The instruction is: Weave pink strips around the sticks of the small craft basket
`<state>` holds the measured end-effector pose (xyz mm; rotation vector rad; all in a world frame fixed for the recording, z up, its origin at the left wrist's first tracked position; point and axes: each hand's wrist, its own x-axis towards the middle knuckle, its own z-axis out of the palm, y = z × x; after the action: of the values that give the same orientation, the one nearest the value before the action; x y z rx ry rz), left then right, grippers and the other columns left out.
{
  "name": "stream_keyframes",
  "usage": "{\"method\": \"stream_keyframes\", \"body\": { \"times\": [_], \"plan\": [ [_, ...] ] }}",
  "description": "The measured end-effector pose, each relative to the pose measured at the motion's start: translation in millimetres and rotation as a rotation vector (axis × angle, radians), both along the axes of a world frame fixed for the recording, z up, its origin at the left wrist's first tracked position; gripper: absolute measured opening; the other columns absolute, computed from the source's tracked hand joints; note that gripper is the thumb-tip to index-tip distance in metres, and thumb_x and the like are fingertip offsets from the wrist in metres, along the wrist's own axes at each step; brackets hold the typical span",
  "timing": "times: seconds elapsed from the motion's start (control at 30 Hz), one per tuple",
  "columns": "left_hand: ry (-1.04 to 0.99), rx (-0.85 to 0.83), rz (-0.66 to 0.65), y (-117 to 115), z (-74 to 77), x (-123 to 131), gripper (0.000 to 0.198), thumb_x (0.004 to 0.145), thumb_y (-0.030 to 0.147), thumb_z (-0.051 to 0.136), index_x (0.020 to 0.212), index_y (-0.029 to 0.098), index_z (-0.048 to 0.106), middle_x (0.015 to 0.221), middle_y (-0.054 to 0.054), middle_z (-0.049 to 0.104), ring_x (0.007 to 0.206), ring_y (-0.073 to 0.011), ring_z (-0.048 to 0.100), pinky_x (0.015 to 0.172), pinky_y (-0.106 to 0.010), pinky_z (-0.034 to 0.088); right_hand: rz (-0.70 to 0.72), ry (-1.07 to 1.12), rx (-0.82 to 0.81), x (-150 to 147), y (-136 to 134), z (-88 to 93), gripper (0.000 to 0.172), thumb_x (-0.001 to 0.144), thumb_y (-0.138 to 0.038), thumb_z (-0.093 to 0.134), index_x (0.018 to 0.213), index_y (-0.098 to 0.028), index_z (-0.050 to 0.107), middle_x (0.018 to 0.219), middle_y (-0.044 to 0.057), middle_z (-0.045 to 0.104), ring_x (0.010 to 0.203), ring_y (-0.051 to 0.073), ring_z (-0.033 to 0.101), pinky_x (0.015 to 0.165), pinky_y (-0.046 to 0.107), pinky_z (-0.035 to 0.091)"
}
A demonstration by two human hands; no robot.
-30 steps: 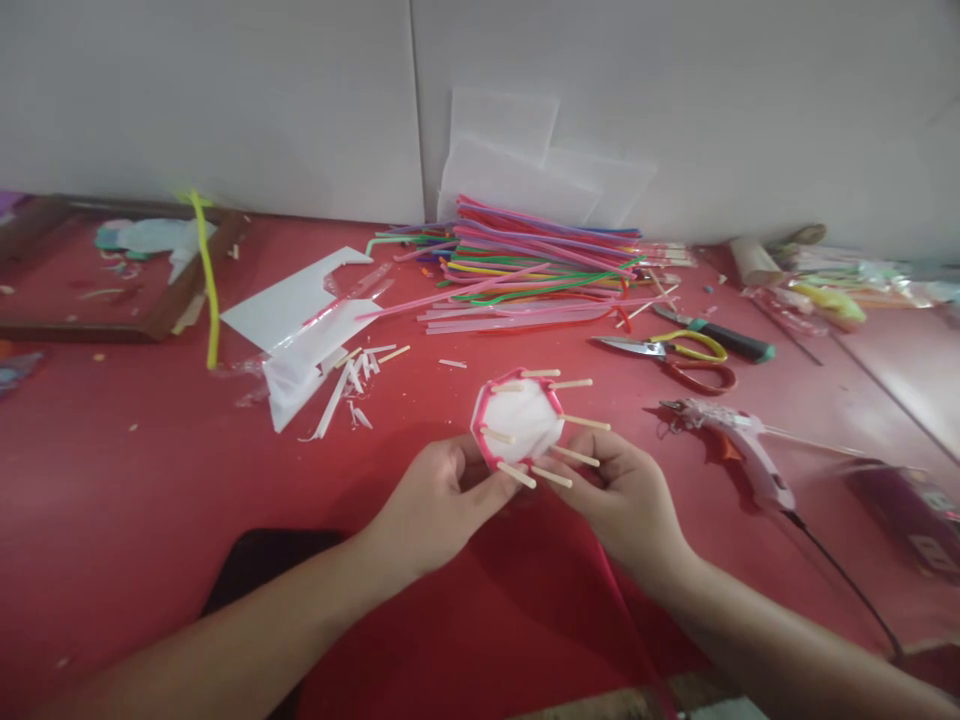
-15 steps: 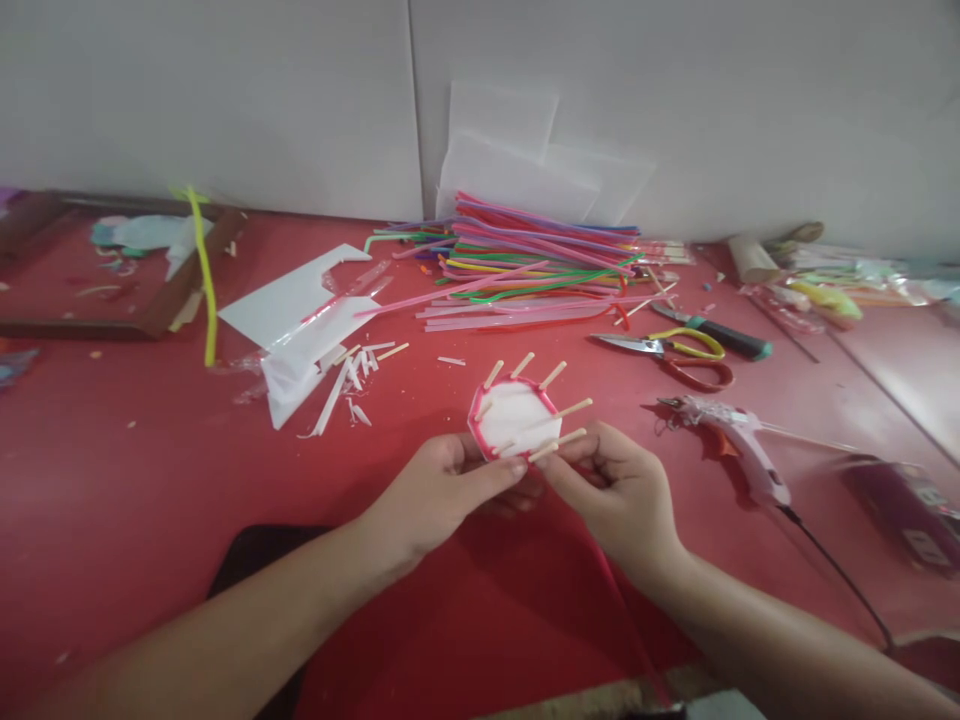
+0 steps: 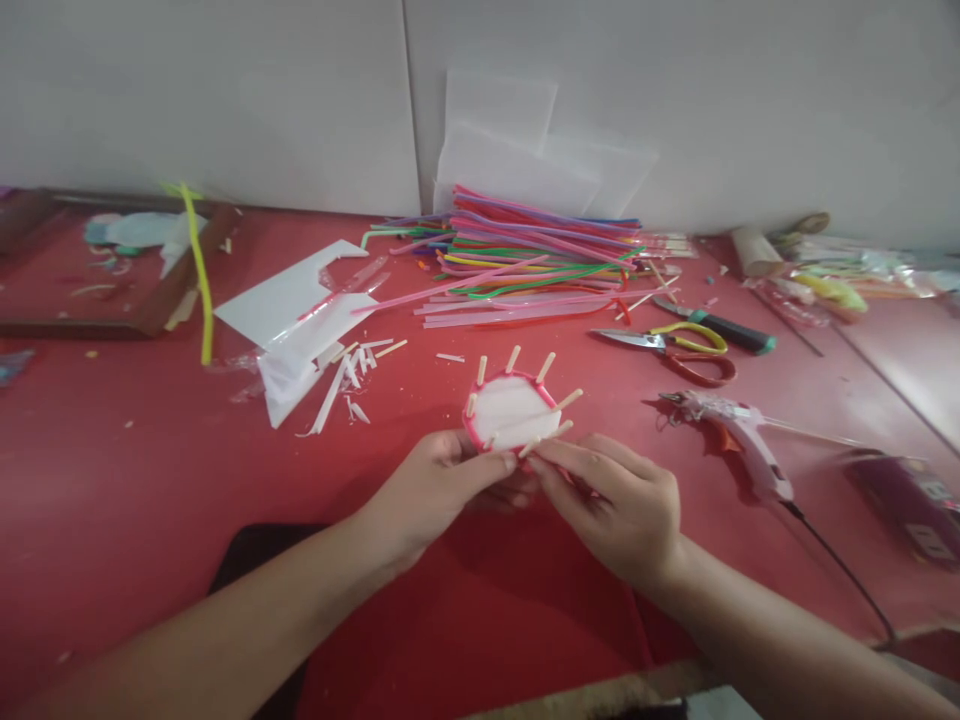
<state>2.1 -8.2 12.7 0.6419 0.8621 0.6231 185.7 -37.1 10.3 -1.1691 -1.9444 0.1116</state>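
Note:
A white many-sided disc [image 3: 514, 410] is ringed by short wooden sticks standing up from its edge. A pink pipe cleaner [image 3: 470, 432] runs along the rim around the sticks. My left hand [image 3: 442, 490] grips the near left edge of the disc, thumb on top and fingers beneath. At the near right edge my right hand [image 3: 615, 500] is closed, its thumb and forefinger pinching the pink pipe cleaner beside a stick. The pinched spot itself is mostly covered by the fingertips.
Behind the disc lies a pile of coloured pipe cleaners [image 3: 540, 240]. To the left are cut white card [image 3: 292, 290] and scraps [image 3: 349, 375]. Scissors [image 3: 675, 345], a utility knife [image 3: 731, 330] and a corded glue gun [image 3: 739, 440] lie right. A brown frame [image 3: 112, 327] sits far left.
My right hand has shifted its grip, with the forefinger now extended over the near edge. The disc has tilted slightly and its sticks stand more upright. The trailing pink strand shows less.

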Motion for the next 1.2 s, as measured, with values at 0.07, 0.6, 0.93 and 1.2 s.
{"method": "stream_keyframes", "body": {
  "times": [0.07, 0.6, 0.93, 1.2],
  "plan": [
    [-0.003, 0.001, -0.003, -0.1, 0.1, -0.8, 0.014, 0.080, 0.027, 0.074, 0.081, 0.014, 0.077, 0.075, -0.006, 0.079, 0.068, -0.0140, 0.073, 0.072, -0.025, 0.059, 0.047, -0.014, -0.008, 1.8, 0.5, -1.2, 0.011, 0.087, -0.013, 0.065, 0.095, -0.016, 0.073, 0.063, 0.000, 0.068, 0.051, 0.009, 0.059, 0.051, 0.019, 0.050],
    [0.058, 0.137, -0.074, -0.6, 6.8, 0.5, 0.024, 0.085, 0.029, 0.069, 0.100, 0.013, 0.076, 0.092, -0.010, 0.080, 0.083, -0.0210, 0.074, 0.087, -0.036, 0.056, 0.013, -0.082, -0.036, 3.3, -5.1, 4.7, 0.013, 0.088, -0.015, 0.062, 0.086, -0.021, 0.073, 0.073, 0.002, 0.076, 0.059, 0.013, 0.071, 0.053, 0.020, 0.056],
    [0.015, 0.116, -0.035, -1.4, 4.5, 2.2, 0.023, 0.085, 0.031, 0.070, 0.099, 0.014, 0.075, 0.096, -0.008, 0.080, 0.087, -0.0208, 0.075, 0.092, -0.037, 0.055, 0.086, -0.006, -0.031, 1.2, 1.3, 4.9, 0.014, 0.086, -0.009, 0.061, 0.089, -0.018, 0.072, 0.076, 0.004, 0.076, 0.062, 0.012, 0.070, 0.061, 0.020, 0.057],
    [0.082, 0.222, 0.005, -2.1, 10.6, 3.2, 0.025, 0.083, 0.036, 0.072, 0.097, 0.016, 0.075, 0.097, -0.009, 0.079, 0.091, -0.0234, 0.074, 0.089, -0.038, 0.056, -0.027, -0.027, 0.035, -2.5, -1.9, 8.0, 0.012, 0.085, -0.012, 0.064, 0.088, -0.020, 0.072, 0.056, -0.003, 0.064, 0.044, 0.007, 0.052, 0.047, 0.018, 0.048]
  ]
}}
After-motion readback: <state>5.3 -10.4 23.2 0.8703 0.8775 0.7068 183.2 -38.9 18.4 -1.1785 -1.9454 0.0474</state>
